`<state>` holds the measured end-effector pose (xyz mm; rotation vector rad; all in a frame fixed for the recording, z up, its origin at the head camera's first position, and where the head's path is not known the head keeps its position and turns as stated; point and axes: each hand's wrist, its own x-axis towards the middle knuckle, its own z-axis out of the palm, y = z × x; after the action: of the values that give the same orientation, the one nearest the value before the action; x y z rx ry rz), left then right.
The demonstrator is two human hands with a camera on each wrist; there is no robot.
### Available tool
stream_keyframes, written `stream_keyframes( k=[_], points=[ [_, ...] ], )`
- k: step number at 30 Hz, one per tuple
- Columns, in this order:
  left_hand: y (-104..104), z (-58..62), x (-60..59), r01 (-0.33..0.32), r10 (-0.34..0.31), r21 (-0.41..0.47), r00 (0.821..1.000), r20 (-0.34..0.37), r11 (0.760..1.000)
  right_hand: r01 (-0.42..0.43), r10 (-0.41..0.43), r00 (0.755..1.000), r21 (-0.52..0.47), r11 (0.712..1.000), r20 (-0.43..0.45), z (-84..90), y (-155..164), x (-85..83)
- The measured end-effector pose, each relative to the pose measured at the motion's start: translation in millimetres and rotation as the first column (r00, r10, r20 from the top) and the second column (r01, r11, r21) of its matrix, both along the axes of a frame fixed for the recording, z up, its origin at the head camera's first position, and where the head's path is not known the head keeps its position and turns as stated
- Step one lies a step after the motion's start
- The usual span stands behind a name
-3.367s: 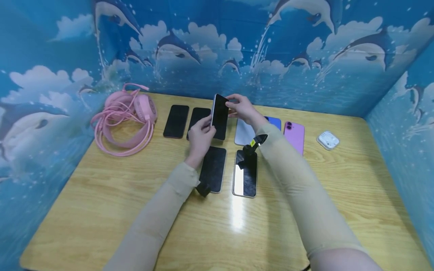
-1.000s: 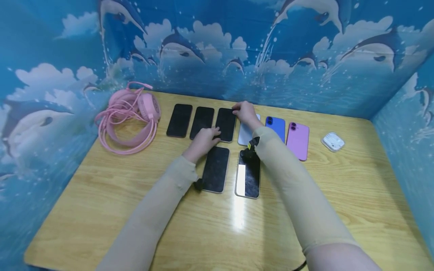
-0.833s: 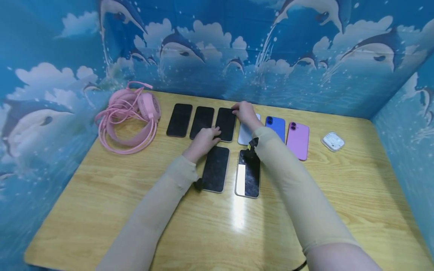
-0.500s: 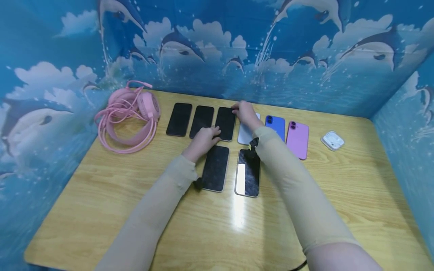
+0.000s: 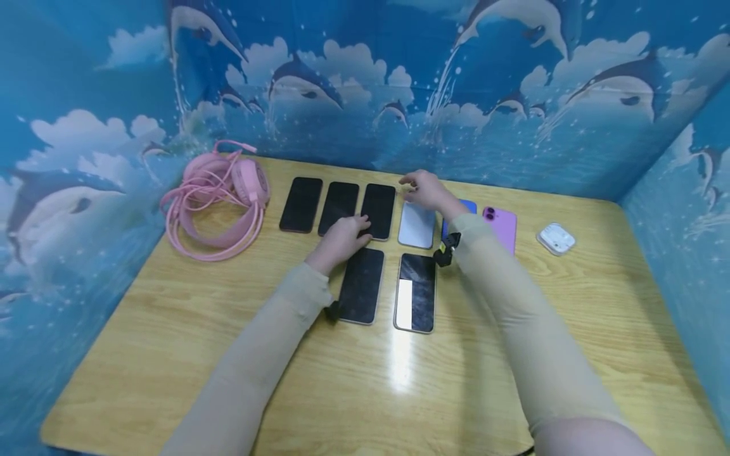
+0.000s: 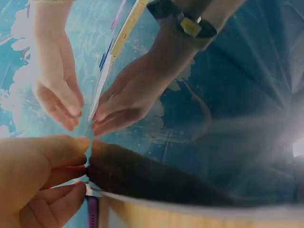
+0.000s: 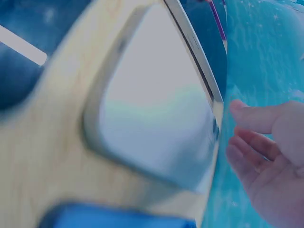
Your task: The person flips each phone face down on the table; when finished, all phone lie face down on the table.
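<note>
In the head view, three dark-screened phones lie face up in the back row. My left hand [image 5: 341, 239] grips the near left corner of the third black phone [image 5: 378, 209] with thumb and fingertips. The left wrist view shows my left fingers [image 6: 64, 152] at the edge of a glossy screen that mirrors the other hand. My right hand [image 5: 429, 190], fingers loosely bent and holding nothing, hovers above the far end of a silver-white phone [image 5: 416, 227]. In the right wrist view my right fingers [image 7: 247, 152] are apart from the pale phone back [image 7: 152, 104].
Two more black phones, one left [image 5: 362, 288] and one right [image 5: 415, 294], lie in front. Partly behind my right arm are a blue phone [image 5: 469, 206] and a pink-purple phone [image 5: 503, 227]. A pink headset [image 5: 219, 202] lies left, white earphones in a clear case [image 5: 556, 239] right.
The third black phone, earlier held up between both hands, now lies flat in the back row. My right hand has let go of its far corner and moved right; my left stays put.
</note>
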<state>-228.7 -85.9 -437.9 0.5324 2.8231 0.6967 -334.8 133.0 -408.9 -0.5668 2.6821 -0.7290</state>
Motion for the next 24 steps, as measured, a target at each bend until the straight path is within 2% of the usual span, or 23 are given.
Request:
stream_keyframes(
  k=[6, 10, 13, 18, 24],
  points=[
    [6, 11.6, 5.1, 0.015, -0.015, 0.009, 1.0, 0.003, 1.0, -0.034, 0.034, 0.999, 0.168, 0.985, 0.0, 5.1, 22, 0.1],
    [18, 19.0, 4.3, 0.04, -0.04, 0.047, 0.999, -0.003, 0.998, -0.057, 0.053, 0.998, 0.187, 0.981, 0.029, 2.3, 32, 1.7],
    [26, 17.1, 0.8, 0.064, -0.063, 0.065, 0.998, -0.018, 0.996, -0.062, 0.059, 0.998, 0.182, 0.981, 0.022, -3.7, 34, -1.0],
    [38, 8.8, -2.7, 0.082, -0.081, 0.042, 0.997, -0.018, 0.996, -0.054, 0.058, 0.998, 0.188, 0.981, -0.018, -13.6, 34, -8.4],
    [49, 1.8, -4.6, 0.126, -0.126, -0.014, 0.992, 0.0, 0.992, -0.012, 0.01, 1.0, 0.198, 0.98, 0.007, -7.1, 32, -1.2]
  ],
)
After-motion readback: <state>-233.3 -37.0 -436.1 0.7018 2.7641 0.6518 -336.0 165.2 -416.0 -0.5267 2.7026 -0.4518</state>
